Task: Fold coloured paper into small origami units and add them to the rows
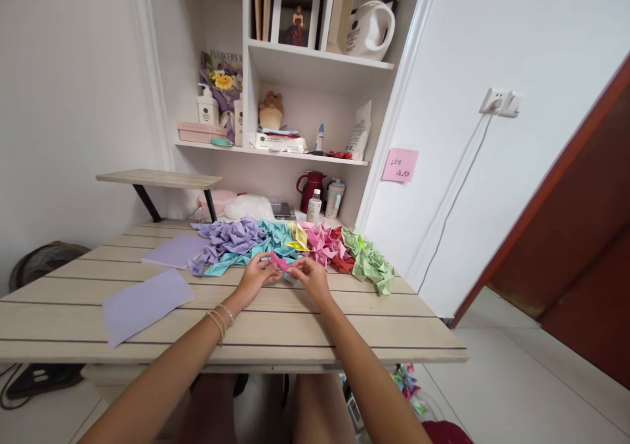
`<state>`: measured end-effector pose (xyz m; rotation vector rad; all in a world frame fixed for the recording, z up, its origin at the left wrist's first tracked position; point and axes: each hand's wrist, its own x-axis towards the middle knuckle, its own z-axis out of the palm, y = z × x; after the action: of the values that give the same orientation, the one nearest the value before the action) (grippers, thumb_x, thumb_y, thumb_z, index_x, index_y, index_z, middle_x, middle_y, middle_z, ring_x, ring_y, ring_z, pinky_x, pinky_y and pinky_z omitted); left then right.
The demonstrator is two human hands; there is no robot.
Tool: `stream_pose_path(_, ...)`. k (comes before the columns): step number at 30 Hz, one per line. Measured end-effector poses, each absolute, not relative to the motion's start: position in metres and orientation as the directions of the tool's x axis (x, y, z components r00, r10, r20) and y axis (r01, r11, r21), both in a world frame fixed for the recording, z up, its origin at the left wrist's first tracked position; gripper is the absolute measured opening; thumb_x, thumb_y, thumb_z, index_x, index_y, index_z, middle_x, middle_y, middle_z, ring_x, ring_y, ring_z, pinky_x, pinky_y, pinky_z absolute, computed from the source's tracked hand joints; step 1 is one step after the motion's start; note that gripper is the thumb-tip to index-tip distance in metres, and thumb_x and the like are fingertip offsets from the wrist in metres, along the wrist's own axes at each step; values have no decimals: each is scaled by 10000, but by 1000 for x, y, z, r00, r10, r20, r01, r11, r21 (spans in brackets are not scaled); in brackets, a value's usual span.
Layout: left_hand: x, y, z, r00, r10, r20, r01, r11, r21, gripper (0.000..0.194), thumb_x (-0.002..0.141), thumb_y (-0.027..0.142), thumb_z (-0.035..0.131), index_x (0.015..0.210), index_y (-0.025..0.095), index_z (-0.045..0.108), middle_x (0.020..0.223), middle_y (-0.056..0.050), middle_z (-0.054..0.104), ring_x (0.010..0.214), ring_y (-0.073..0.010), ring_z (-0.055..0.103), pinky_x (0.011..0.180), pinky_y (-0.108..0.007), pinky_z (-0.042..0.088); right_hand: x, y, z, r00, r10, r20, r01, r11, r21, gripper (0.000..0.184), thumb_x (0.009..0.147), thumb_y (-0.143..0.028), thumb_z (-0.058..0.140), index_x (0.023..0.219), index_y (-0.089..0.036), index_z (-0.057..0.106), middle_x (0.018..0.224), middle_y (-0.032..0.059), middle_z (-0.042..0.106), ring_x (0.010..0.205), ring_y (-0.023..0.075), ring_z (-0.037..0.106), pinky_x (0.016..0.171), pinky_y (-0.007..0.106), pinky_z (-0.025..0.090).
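Note:
Both my hands meet over the middle of the table, on a small folded piece of bright pink paper (279, 260). My left hand (256, 275) pinches its left end; bracelets circle that wrist. At the right end, the fingers of my right hand (311, 275) are closed on the same paper. Just behind lie heaps of folded paper pieces: purple (236, 237), light blue (272, 236), yellow (298, 235), pink (322, 244), red (342, 262) and green (370, 260).
Purple paper sheets (147, 303) lie at the left on the slatted table (236, 339). A small raised shelf (162, 178) stands back left. Behind the heaps are a bottle (314, 206), a red jug (309, 191) and a cup (335, 198). More folded paper (407, 382) shows below right.

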<state>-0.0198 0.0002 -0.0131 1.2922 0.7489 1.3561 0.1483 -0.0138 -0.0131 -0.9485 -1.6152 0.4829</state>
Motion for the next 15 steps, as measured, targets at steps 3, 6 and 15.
stream_pose_path(3, -20, 1, -16, 170, 954, 246, -283, -192, 940, 428, 682, 333, 674, 1019, 185, 457, 858, -54, 662, 673, -163, 678, 641, -314, 557, 160, -11, 2, 134, 749, 649, 405, 556, -726, 314, 779, -458, 516, 835, -161, 601, 733, 65, 670, 653, 186, 629, 615, 303, 498)
stream_pose_path(6, -21, 3, -19, 177, 956, 234, -265, -183, 947, 414, 692, 318, 668, 1016, 184, 447, 823, -43, 648, 617, -146, 671, 604, -297, 559, 179, 0, 36, 287, 673, 682, 527, 484, -699, 360, 820, -466, 446, 932, -161, 601, 835, 92, 664, 747, 215, 615, 712, 346, 455)
stream_pose_path(15, -18, 9, -32, 214, 955, 207, -159, -175, 972, 366, 745, 298, 627, 1054, 164, 482, 793, -26, 610, 613, -132, 629, 596, -303, 536, 148, 12, 79, 83, 787, 612, 806, 308, -506, 273, 829, -326, 508, 1033, -169, 600, 807, 159, 644, 830, 297, 600, 671, 376, 415)
